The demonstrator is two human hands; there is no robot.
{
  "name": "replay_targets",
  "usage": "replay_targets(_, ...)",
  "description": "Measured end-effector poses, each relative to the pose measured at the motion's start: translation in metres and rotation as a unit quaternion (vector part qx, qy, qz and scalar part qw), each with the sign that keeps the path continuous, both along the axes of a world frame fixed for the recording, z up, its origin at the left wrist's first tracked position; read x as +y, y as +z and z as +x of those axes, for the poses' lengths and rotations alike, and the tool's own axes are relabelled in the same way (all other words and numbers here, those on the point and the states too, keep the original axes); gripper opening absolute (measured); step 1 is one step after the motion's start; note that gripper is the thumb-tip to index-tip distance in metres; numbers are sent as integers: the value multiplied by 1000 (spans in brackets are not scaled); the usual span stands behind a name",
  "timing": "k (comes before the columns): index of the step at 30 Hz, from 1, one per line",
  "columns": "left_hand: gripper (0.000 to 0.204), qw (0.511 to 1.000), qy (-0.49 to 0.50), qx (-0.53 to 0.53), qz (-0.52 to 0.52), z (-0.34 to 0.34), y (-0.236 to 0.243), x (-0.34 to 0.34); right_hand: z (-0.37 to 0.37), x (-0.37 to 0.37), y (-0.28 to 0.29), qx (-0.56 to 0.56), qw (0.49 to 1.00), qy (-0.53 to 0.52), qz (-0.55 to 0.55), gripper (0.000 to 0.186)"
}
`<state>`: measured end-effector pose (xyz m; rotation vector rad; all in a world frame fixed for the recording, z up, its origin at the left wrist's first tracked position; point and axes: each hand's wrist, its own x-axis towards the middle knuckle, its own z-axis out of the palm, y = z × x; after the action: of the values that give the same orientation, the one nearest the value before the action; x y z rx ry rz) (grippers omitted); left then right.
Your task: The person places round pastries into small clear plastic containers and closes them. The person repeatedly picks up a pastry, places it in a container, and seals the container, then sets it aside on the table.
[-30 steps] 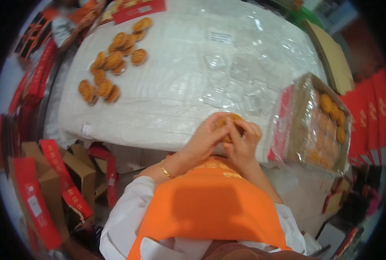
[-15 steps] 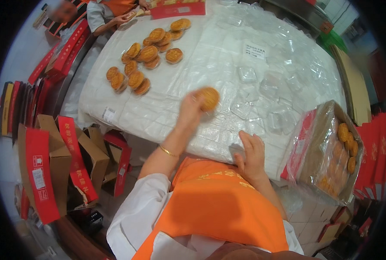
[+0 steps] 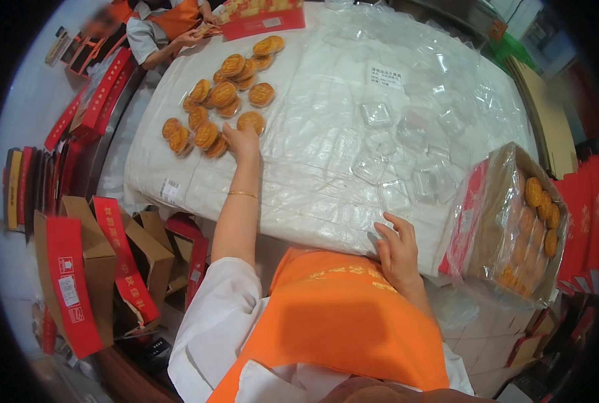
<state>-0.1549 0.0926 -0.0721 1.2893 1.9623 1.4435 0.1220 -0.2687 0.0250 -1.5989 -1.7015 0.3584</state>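
Observation:
A round golden-brown mooncake (image 3: pixel 251 122) is gripped at the fingertips of my left hand (image 3: pixel 243 141), low over the table beside the near end of a loose group of mooncakes. Several pieces in that group, such as this mooncake (image 3: pixel 223 94), lie singly or overlap in pairs, and some show clear plastic round them. My right hand (image 3: pixel 400 254) rests at the table's near edge, empty, with its fingers apart. The nearest things to it are clear plastic trays (image 3: pixel 395 195) spread over the white table cover (image 3: pixel 306 114).
At the right, a plastic-lined carton (image 3: pixel 507 228) holds rows of mooncakes. Red-and-brown cartons (image 3: pixel 77 282) stand at the lower left. Across the table, another person's hands (image 3: pixel 195 35) work beside a red box (image 3: pixel 262 24). A printed paper label (image 3: pixel 385 76) lies among the trays.
My left hand has carried the mooncake leftward from the table's middle to the group of mooncakes. My right hand stays near the table edge. The view has shifted slightly.

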Motion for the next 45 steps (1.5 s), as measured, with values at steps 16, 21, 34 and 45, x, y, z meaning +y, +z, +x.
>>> replay_targets(16,76,835,-176,511,-101,6,34,-26,3,-2,-2,35,999,10,-9,22)
replay_targets(21,75,846,-151,507,-72,40,53,-41,8,-13,-5,40,999,-16,28,21)
replay_targets(34,40,847,-449,239,154,205,60,-131,10,-27,-5,40,999,-11,25,21)
replay_targets(45,13,752,-573,174,277,186,112,-175,24,-14,25,-15,983,-140,120,32)
